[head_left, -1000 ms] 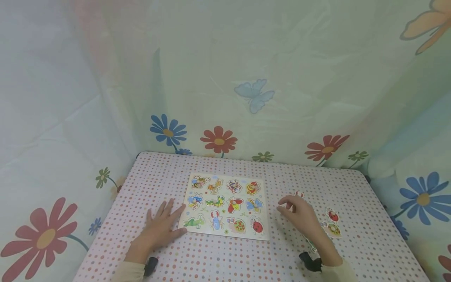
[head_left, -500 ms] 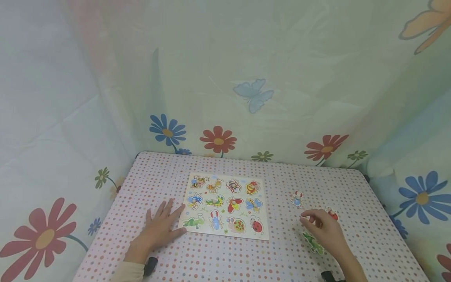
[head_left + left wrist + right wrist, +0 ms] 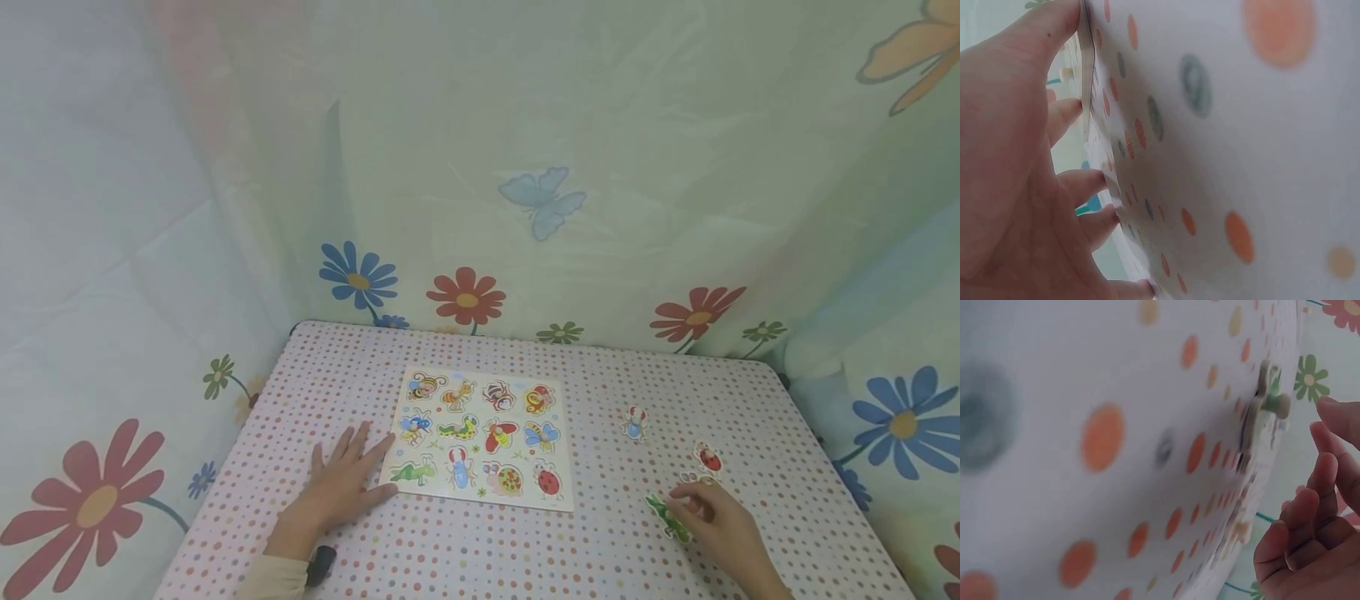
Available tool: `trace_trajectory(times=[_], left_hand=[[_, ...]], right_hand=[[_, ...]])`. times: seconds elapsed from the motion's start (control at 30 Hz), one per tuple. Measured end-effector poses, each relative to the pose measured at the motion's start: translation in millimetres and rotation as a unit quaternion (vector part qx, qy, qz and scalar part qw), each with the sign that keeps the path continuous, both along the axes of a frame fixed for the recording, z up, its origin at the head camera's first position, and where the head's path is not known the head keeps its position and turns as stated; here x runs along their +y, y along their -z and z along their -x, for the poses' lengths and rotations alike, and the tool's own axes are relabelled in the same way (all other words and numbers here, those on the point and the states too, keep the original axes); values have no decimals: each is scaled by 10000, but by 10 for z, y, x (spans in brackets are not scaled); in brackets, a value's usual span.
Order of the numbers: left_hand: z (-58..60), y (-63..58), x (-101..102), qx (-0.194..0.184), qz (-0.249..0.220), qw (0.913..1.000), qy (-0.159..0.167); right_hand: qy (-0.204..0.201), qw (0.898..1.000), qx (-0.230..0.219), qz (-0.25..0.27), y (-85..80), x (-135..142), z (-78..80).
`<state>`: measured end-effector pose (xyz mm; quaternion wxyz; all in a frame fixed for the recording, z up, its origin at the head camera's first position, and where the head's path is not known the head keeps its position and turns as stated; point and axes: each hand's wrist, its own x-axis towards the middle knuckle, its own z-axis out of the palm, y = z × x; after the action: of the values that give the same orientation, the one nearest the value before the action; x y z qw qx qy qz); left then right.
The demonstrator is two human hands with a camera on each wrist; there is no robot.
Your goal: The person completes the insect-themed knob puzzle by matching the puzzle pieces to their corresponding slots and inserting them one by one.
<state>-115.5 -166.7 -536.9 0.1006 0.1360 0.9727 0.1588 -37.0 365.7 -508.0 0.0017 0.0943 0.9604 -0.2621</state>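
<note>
My left hand [image 3: 341, 483] lies with fingers spread at the left side of the insect puzzle board [image 3: 567, 471]; its thumb and a fingertip touch the board's edge. To the right, my right hand [image 3: 723, 529] hovers beside a green grasshopper puzzle piece [image 3: 666, 517], its fingers loosely bent and holding nothing. The right wrist view has the fingertips [image 3: 1325, 472] apart from that piece's wooden knob [image 3: 1280, 406]. Just behind the hand is a snail piece [image 3: 708, 479], partly covered by it. A ladybug piece [image 3: 707, 457] lies farther back, and a blue stag beetle piece [image 3: 634, 423] to the left.
Dotted cloth covers the table [image 3: 465, 554]. A flowered curtain [image 3: 420, 208] stands along the back and both sides. Knobs show on several of the insects on the board, mainly in the upper two rows.
My right hand has moved from near the board to the right and toward me, uncovering the beetle piece and coming over beside the grasshopper piece. My left hand has stayed still.
</note>
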Motion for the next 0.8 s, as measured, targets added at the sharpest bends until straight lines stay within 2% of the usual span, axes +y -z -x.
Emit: trace_trajectory(times=[0.13,0.27,0.8], left_hand=[[-1,-6,4,-6,-3,10000,-5],[-1,-5,3,-12,-8,10000,-7],[-3,-27,3,-62,-31,10000,-18]], right_hand=[[203,9984,-504,124,17,60,-18],[163,9969,-751,188,53,102,-29],[111,9979,-643,59,106,27,-29]])
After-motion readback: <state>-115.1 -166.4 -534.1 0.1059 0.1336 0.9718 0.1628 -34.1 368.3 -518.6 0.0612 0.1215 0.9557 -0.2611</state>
